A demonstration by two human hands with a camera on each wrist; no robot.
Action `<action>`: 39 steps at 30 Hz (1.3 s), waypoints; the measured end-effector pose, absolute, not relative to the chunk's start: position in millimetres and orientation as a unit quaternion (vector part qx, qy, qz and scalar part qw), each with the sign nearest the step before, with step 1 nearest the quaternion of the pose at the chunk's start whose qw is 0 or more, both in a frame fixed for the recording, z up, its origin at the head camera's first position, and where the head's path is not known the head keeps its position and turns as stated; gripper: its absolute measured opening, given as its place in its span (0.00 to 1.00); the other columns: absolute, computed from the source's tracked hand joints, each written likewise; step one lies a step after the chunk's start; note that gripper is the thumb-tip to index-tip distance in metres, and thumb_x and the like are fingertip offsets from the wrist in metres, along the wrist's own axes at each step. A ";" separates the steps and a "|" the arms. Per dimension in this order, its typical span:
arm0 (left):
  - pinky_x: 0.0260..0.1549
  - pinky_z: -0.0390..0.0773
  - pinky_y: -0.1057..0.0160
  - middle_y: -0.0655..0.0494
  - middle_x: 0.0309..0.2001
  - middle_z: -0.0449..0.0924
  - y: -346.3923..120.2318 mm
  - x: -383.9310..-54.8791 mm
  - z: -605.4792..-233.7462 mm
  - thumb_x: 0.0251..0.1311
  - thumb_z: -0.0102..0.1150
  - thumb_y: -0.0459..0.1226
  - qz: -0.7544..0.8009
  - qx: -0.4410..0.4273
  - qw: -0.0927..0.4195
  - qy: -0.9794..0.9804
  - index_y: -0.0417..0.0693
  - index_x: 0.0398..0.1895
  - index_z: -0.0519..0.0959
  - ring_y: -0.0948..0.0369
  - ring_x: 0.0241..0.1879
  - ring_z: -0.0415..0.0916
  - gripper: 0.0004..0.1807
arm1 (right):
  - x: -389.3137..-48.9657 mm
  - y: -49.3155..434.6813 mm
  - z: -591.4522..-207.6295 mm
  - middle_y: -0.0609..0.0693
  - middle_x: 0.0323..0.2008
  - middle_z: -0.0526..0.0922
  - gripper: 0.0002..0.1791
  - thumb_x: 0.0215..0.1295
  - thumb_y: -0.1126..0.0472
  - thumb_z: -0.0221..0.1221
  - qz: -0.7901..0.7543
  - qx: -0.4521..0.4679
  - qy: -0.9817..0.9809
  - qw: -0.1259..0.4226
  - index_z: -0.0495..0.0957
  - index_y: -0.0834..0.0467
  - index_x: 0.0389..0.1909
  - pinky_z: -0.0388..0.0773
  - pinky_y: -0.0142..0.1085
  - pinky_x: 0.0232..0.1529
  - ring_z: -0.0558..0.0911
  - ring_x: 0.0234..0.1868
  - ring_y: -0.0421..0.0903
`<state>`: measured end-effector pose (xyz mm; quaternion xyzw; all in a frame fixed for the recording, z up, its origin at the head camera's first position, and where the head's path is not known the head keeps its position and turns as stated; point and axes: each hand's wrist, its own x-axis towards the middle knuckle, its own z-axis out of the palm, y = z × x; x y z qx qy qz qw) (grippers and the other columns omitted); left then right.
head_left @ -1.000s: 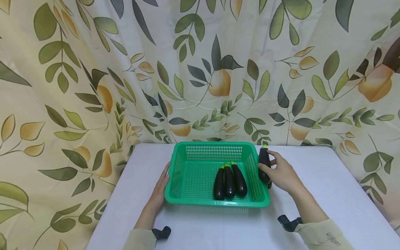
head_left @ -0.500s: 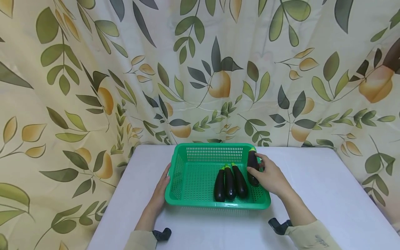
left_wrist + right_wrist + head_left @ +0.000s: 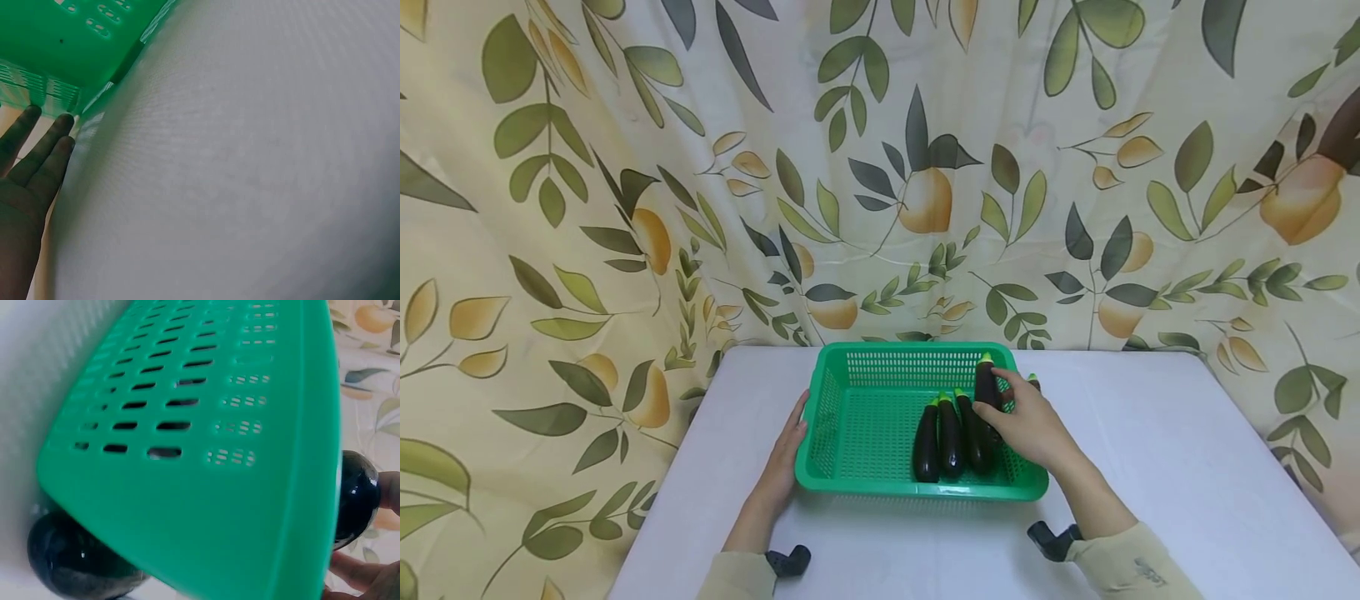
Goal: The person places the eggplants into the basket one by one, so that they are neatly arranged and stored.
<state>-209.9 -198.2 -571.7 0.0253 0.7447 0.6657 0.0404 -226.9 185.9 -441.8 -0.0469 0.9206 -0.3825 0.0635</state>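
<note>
Where 3 eggplants (image 3: 951,442) lie, the right hand (image 3: 1026,421) holds another (image 3: 986,384).

A curtain (image 3: 880,175) of leaves and fruit backs a white table (image 3: 1172,450).

Eggplant (image 3: 359,499) in hand (image 3: 376,580) (behind basket (image 3: 200,512))

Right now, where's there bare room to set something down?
In the green plastic basket, the floor between its left wall and the three eggplants is bare. So is the white tabletop right of the right forearm. Crowded: the basket's right end, with the right hand, the held eggplant, and another eggplant just outside.
</note>
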 end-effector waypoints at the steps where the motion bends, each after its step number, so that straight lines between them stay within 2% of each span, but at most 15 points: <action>1: 0.69 0.34 0.32 0.79 0.75 0.43 -198.7 -210.1 -571.8 0.73 0.28 0.59 0.665 0.027 0.041 0.745 0.87 0.72 0.47 0.59 0.78 0.33 0.25 | -226.8 184.6 -442.0 0.64 0.57 0.74 0.42 0.67 0.41 0.56 -0.385 -0.049 0.919 0.064 0.52 0.53 0.75 0.82 0.52 0.43 0.77 0.53 0.58; 7: 0.69 0.33 0.31 0.78 0.76 0.42 -199.0 -209.7 -570.5 0.73 0.27 0.60 0.660 0.023 0.046 0.749 0.87 0.72 0.46 0.58 0.78 0.31 0.26 | -226.6 176.1 -446.3 0.61 0.56 0.75 0.42 0.66 0.39 0.56 -0.390 -0.053 0.917 0.064 0.53 0.51 0.75 0.82 0.50 0.44 0.77 0.53 0.57; 14: 0.69 0.34 0.32 0.82 0.74 0.45 -197.5 -209.2 -570.8 0.72 0.28 0.61 0.663 0.010 0.039 0.747 0.87 0.72 0.48 0.61 0.78 0.34 0.26 | -226.7 165.4 -450.4 0.62 0.63 0.70 0.44 0.65 0.36 0.55 -0.379 -0.065 0.921 0.058 0.54 0.53 0.74 0.79 0.57 0.50 0.74 0.59 0.60; 22: 0.69 0.34 0.32 0.85 0.73 0.45 -197.2 -209.6 -571.1 0.71 0.29 0.62 0.663 0.005 0.044 0.747 0.89 0.71 0.48 0.62 0.78 0.34 0.25 | -226.6 153.5 -454.4 0.59 0.58 0.75 0.40 0.66 0.41 0.57 -0.387 -0.069 0.918 0.052 0.56 0.51 0.73 0.81 0.48 0.45 0.77 0.53 0.55; 30: 0.69 0.34 0.31 0.85 0.73 0.44 -198.8 -211.1 -575.0 0.71 0.28 0.63 0.662 0.012 0.046 0.748 0.88 0.72 0.47 0.62 0.78 0.33 0.26 | -227.1 141.8 -456.5 0.59 0.65 0.70 0.41 0.66 0.41 0.57 -0.392 -0.080 0.914 0.064 0.55 0.51 0.74 0.76 0.58 0.55 0.74 0.61 0.57; 35: 0.69 0.34 0.31 0.86 0.73 0.45 -199.8 -213.1 -577.6 0.70 0.29 0.63 0.667 0.016 0.048 0.743 0.89 0.71 0.48 0.63 0.78 0.34 0.26 | -227.1 136.5 -459.3 0.58 0.59 0.75 0.40 0.65 0.41 0.58 -0.396 -0.074 0.913 0.068 0.56 0.50 0.73 0.78 0.55 0.53 0.77 0.57 0.54; 39: 0.69 0.34 0.31 0.86 0.73 0.45 -201.1 -213.3 -577.9 0.70 0.29 0.64 0.663 0.012 0.048 0.747 0.90 0.71 0.48 0.63 0.78 0.34 0.26 | -227.2 131.2 -461.5 0.58 0.59 0.75 0.39 0.65 0.43 0.58 -0.397 -0.074 0.913 0.063 0.57 0.50 0.73 0.78 0.54 0.52 0.77 0.55 0.53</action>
